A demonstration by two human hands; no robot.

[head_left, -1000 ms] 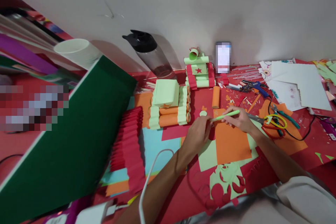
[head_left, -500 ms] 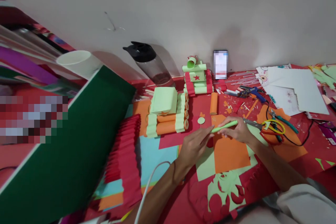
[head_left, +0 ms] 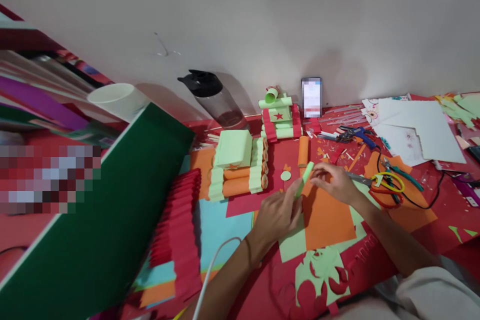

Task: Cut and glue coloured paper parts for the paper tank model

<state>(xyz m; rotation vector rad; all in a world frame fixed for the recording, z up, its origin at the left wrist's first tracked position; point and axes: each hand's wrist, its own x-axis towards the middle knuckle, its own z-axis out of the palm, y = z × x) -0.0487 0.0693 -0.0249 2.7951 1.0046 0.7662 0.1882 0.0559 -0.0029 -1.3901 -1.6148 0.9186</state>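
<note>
My left hand point(head_left: 279, 212) is closed around a thin light-green paper tube point(head_left: 305, 177), which tilts up and to the right. Just right of the tube is my right hand point(head_left: 335, 182), its fingers loosely bent and apart with nothing visible in them. Below both hands lies an orange paper sheet point(head_left: 330, 220) over pale green sheets. Beyond the left hand are a small pale green paper disc point(head_left: 285, 175) and an upright orange paper roll point(head_left: 303, 151). To the left stands a paper tank model part point(head_left: 236, 180) of orange rolls, green strips and a green block.
Behind sits a green and red paper piece with a star point(head_left: 279, 116), beside a phone point(head_left: 312, 97) and a bottle point(head_left: 217, 100). Scissors point(head_left: 390, 182), pliers point(head_left: 405, 175) and a glue gun point(head_left: 363, 136) lie right. A green board point(head_left: 112, 205) leans left; a white cable crosses the left forearm.
The green tube has swung from nearly level to steeply upright in my left hand. My right hand has let go of it and moved slightly away.
</note>
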